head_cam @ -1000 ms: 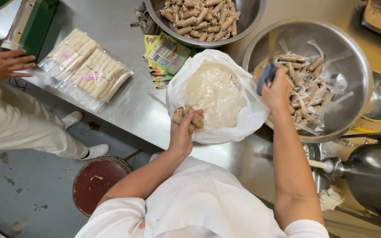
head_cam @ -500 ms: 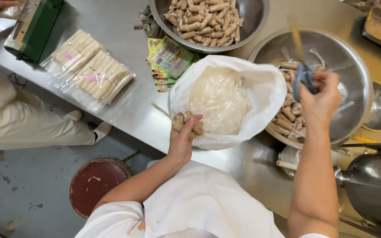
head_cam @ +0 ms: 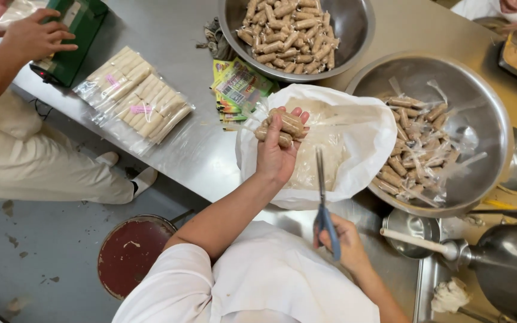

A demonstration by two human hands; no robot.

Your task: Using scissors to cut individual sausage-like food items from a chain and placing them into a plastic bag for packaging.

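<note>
Clear roll packs [head_cam: 134,100] left of colourful labels [head_cam: 239,88].

The light is bright and even, coming from above. The steel table [head_cam: 390,30] shows soft glare, shadows are weak, the picture is sharp, and the edges bend slightly.

A: What is the person wearing?
B: A white short-sleeved top; the sleeves end above the elbows, and the forearms are bare.
A: Anything over it?
B: A white apron or smock front covers the chest and lap, in smooth, plain cloth.
A: And the hands?
B: The left hand [head_cam: 275,157] and right hand [head_cam: 345,245] are bare: no gloves, rings or watch show.
</note>
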